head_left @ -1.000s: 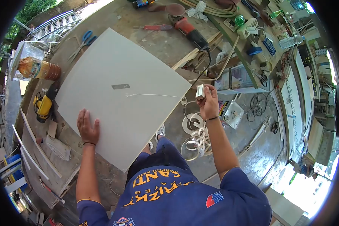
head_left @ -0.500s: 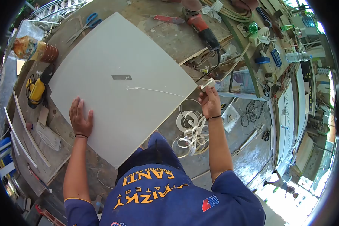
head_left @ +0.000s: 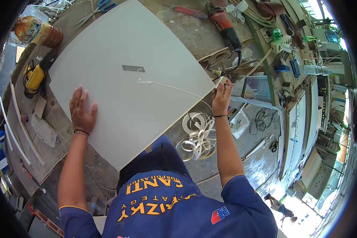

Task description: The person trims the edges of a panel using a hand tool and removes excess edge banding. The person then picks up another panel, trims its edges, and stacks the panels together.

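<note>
A large white panel lies across the workbench, its near corner by my waist. My left hand rests on its left side with fingers stretched out. At the panel's right corner, my right hand pinches a small whitish block-like piece, which appears to touch the edge there; its exact kind is unclear. A thin white strip runs over the panel towards that corner. Below my right hand hangs a tangle of white edging tape. A dark rectangle shows on the panel's face.
Scissors and a red-handled knife lie beyond the panel, with a red angle grinder to the right. A yellow power tool and a jar stand left. A person is in the background.
My right hand has brought the whitish piece down onto the panel's right corner and edge. My left hand stays flat on the panel. The whole view has shifted slightly.
</note>
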`<state>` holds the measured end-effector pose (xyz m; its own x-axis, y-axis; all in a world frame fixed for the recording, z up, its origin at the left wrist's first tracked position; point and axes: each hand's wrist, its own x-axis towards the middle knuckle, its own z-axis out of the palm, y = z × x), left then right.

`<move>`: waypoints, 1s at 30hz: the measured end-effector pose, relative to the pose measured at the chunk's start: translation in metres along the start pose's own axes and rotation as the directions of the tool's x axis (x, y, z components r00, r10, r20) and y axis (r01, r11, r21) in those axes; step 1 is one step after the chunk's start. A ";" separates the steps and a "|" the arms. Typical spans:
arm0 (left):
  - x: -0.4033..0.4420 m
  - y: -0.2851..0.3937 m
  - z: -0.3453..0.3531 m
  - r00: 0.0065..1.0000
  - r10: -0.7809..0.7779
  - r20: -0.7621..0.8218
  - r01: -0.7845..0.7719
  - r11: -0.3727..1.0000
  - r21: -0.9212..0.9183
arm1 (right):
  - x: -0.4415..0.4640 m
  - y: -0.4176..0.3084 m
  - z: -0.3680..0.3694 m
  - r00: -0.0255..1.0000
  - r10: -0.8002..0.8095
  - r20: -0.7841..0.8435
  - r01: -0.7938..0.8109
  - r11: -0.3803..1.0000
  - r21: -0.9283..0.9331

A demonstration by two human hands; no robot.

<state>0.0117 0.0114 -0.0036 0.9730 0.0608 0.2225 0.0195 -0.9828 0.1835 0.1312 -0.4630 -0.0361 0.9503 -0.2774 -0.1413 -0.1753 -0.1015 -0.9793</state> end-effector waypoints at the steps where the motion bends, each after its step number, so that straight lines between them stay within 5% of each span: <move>1: -0.001 -0.001 0.001 1.000 -0.009 0.023 0.009 1.000 0.028 | 0.002 0.005 0.000 0.998 -0.059 -0.006 0.059 0.998 -0.011; 4: 0.000 0.003 -0.003 0.998 -0.018 0.066 0.015 0.998 0.054 | 0.005 0.011 0.001 0.983 -0.178 -0.043 0.173 0.979 -0.105; 11: 0.002 0.004 -0.003 0.987 -0.051 0.151 0.034 0.993 0.113 | -0.006 -0.004 0.010 0.995 0.005 -0.098 -0.008 1.000 -0.031; 30: 0.011 0.013 -0.007 0.962 -0.133 0.239 0.091 0.980 0.179 | -0.033 0.023 0.039 0.943 -0.161 -0.292 0.140 0.986 -0.091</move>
<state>0.0208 0.0005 0.0083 0.9883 0.1473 -0.0396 0.1485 -0.9885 0.0283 0.1060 -0.4187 -0.0596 0.8488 -0.5244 0.0669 -0.0629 -0.2257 -0.9722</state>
